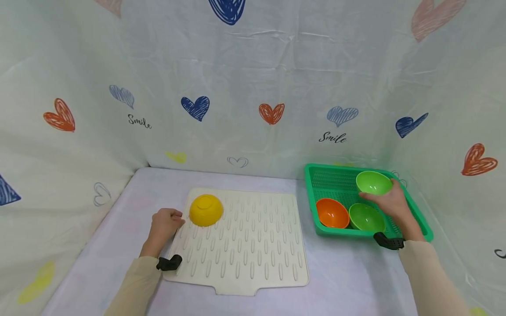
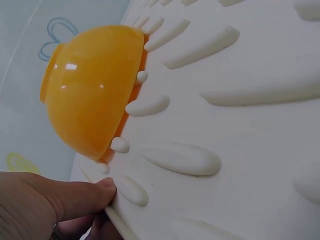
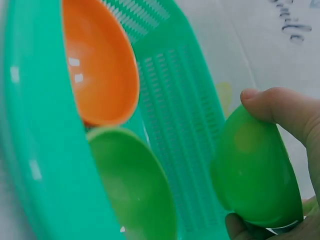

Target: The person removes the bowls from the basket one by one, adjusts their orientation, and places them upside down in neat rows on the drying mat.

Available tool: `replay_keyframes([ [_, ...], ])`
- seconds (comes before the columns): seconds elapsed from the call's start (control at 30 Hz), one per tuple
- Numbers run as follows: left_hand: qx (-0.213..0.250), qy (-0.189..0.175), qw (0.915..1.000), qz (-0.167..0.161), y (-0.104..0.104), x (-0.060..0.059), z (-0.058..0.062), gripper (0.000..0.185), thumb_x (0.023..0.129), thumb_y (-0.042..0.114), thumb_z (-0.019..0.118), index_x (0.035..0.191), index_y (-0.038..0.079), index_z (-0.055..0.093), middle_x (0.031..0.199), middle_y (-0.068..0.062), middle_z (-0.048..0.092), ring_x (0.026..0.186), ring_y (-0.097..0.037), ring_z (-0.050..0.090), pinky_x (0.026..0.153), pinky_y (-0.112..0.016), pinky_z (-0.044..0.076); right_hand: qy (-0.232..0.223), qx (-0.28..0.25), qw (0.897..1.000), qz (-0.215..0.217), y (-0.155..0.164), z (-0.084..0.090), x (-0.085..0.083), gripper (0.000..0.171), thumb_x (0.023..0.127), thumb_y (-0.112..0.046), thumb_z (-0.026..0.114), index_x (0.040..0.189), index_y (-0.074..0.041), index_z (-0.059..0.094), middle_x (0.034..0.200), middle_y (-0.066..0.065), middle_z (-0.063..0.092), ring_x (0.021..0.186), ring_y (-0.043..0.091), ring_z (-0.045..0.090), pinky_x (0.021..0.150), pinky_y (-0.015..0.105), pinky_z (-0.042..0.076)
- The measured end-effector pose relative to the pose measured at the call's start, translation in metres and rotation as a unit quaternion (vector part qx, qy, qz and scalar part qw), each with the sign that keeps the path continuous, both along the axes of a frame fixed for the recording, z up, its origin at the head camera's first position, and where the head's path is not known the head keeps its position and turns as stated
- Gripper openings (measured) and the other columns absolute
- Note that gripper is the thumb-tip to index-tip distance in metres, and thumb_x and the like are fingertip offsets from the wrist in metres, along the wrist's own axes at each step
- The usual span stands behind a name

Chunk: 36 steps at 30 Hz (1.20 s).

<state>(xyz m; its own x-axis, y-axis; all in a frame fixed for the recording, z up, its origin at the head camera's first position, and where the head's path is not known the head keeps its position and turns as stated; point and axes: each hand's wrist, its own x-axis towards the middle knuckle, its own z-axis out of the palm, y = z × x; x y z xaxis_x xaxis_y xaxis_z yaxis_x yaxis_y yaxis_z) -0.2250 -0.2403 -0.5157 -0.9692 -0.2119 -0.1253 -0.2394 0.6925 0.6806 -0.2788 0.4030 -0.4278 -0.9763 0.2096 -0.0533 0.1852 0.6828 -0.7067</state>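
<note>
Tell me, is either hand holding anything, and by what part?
The right hand grips a green bowl by its outer wall near the rim. The left hand pinches the mat's edge.

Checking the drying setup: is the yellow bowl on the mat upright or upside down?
Upside down: the yellow bowl rests rim-down on the ribbed white mat, its foot ring facing up.
</note>
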Motion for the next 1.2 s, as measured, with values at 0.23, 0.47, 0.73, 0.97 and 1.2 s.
replay_keyframes([
  [0.23, 0.002, 0.010, 0.9999, 0.005, 0.001, 0.002, 0.000, 0.027, 0.092, 0.004, 0.071, 0.114, -0.012, 0.070, 0.103, -0.027, 0.074, 0.094, -0.040, 0.071, 0.081, -0.048, 0.062, 0.017, -0.013, 1.000, -0.003, -0.019, 0.005, 0.019, 0.128, 0.088, -0.052, 0.077, 0.162, 0.001, -0.012, 0.163, 0.040, 0.008, 0.135, 0.058, 0.033, 0.103, 0.074, 0.040],
  [0.47, 0.007, 0.016, 0.9998, 0.010, 0.003, 0.003, 0.001, 0.027, 0.092, 0.005, 0.072, 0.114, -0.011, 0.071, 0.101, -0.026, 0.075, 0.090, -0.037, 0.072, 0.078, -0.046, 0.062, 0.003, -0.023, 1.000, -0.010, -0.042, 0.014, 0.039, 0.128, 0.085, -0.054, 0.079, 0.164, -0.008, -0.010, 0.160, 0.042, 0.017, 0.134, 0.058, 0.036, 0.102, 0.073, 0.042],
  [0.73, 0.004, 0.017, 0.9998, 0.014, 0.001, 0.005, -0.002, 0.028, 0.094, 0.008, 0.071, 0.116, -0.010, 0.071, 0.104, -0.026, 0.075, 0.093, -0.039, 0.072, 0.078, -0.047, 0.062, 0.030, -0.067, 0.997, -0.013, -0.078, 0.009, 0.060, 0.125, 0.084, -0.045, 0.084, 0.166, -0.015, -0.005, 0.163, 0.035, 0.019, 0.134, 0.054, 0.037, 0.100, 0.064, 0.048],
  [0.97, 0.002, 0.025, 0.9996, 0.009, 0.003, 0.005, -0.003, 0.029, 0.095, 0.008, 0.070, 0.117, -0.011, 0.071, 0.106, -0.028, 0.074, 0.097, -0.043, 0.071, 0.081, -0.050, 0.062, 0.047, -0.085, 0.995, 0.005, -0.108, 0.001, 0.079, 0.126, 0.082, -0.040, 0.087, 0.167, -0.020, -0.003, 0.162, 0.029, 0.025, 0.131, 0.047, 0.044, 0.091, 0.045, 0.051],
  [1.2, -0.001, 0.029, 0.9996, 0.006, 0.002, 0.007, -0.003, 0.029, 0.093, 0.008, 0.071, 0.116, -0.011, 0.071, 0.104, -0.027, 0.075, 0.094, -0.040, 0.072, 0.079, -0.047, 0.062, 0.064, -0.088, 0.994, 0.024, -0.141, -0.004, 0.085, 0.129, 0.076, -0.035, 0.092, 0.167, -0.021, 0.001, 0.169, 0.023, 0.015, 0.147, 0.045, 0.029, 0.110, 0.063, 0.040],
])
